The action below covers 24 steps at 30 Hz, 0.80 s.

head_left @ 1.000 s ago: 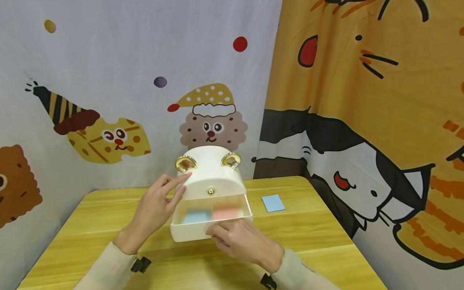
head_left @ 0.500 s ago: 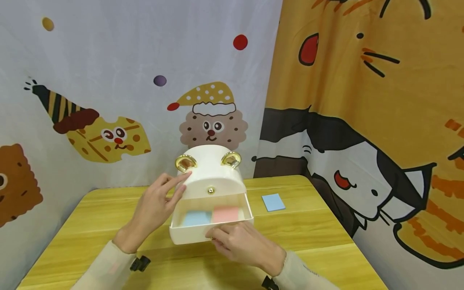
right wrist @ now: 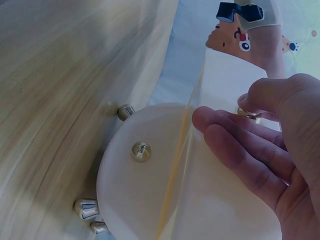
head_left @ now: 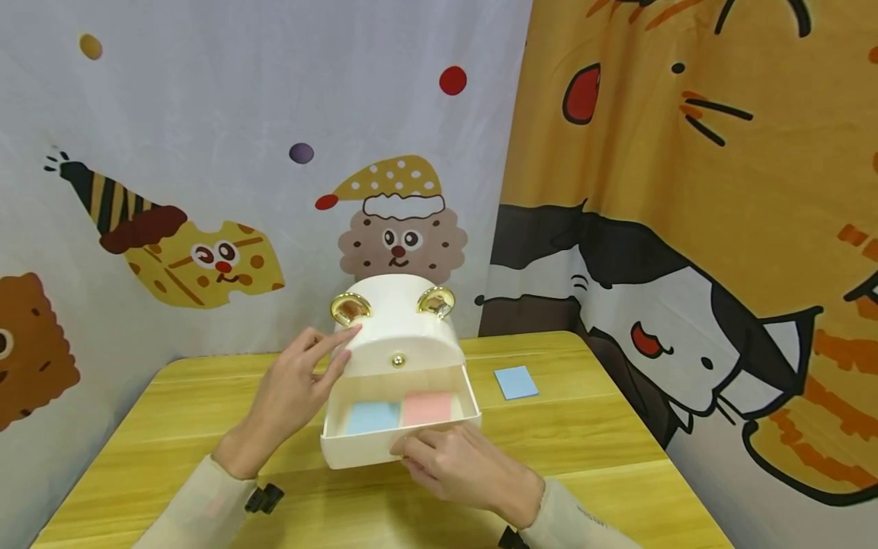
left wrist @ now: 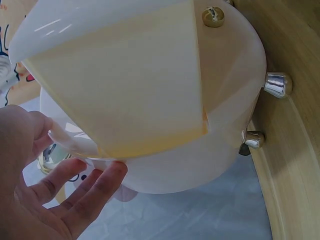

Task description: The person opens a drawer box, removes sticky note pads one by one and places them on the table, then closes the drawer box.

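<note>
**Pinch on the drawer knob (right wrist: 243,113), spread fingers on the box (head_left: 398,332)**

Right wrist view: the right hand (head_left: 466,467) has its thumb and index finger closed on the gold drawer knob at the upper right of the frame, which I see only in part between the fingertips; the other fingers lie along the white front. Left wrist view: the left hand (head_left: 295,385), lower left, has its thumb well apart from the extended fingers, whose tips touch the white shell without wrapping round it.

Head view: I find the box at the lower centre of the frame. Its drawer (head_left: 360,455) stands out toward me, a blue pad (head_left: 373,418) in its left part and a pink pad (head_left: 427,409) just beside it to the right. Above the drawer opening sits an upper knob (head_left: 398,361), and higher up are two gold ears, a left-of-frame ear (head_left: 350,309) near the left index fingertip and a right-of-frame ear (head_left: 436,303). Gold feet (left wrist: 277,84) show in both wrist feeds, where the box meets the wood-grain table (head_left: 583,465).

Right of the box, well apart from the hands, a loose blue pad (head_left: 517,383) lies on the table. Behind, I note a pale printed hanging (head_left: 206,99) across the upper left and an orange cat-print curtain (head_left: 638,168) at the upper right.
</note>
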Motion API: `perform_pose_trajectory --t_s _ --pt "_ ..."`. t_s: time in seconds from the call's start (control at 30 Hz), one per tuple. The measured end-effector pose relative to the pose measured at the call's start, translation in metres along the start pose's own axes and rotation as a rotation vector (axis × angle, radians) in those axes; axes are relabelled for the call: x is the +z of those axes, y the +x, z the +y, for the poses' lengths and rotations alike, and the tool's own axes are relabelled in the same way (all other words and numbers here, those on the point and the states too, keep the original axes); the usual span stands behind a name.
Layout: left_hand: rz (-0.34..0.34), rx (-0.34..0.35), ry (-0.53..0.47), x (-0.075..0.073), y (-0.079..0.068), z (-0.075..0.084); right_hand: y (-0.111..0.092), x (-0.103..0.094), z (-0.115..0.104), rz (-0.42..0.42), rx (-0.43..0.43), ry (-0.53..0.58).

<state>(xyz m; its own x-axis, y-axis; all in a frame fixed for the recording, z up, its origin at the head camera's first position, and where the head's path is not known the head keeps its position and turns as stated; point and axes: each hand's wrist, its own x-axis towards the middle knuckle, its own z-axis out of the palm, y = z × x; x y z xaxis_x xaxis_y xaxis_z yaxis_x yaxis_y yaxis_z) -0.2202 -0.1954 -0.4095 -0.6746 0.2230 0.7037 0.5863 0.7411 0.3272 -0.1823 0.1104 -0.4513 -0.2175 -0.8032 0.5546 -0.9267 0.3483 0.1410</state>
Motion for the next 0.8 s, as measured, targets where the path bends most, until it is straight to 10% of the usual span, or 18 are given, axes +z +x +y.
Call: perform_pose_trajectory --t_s 0.8 --pt "-0.007 -0.009 -0.003 0.000 -0.001 -0.002 -0.002 -0.008 -0.013 0.008 -0.036 -0.045"
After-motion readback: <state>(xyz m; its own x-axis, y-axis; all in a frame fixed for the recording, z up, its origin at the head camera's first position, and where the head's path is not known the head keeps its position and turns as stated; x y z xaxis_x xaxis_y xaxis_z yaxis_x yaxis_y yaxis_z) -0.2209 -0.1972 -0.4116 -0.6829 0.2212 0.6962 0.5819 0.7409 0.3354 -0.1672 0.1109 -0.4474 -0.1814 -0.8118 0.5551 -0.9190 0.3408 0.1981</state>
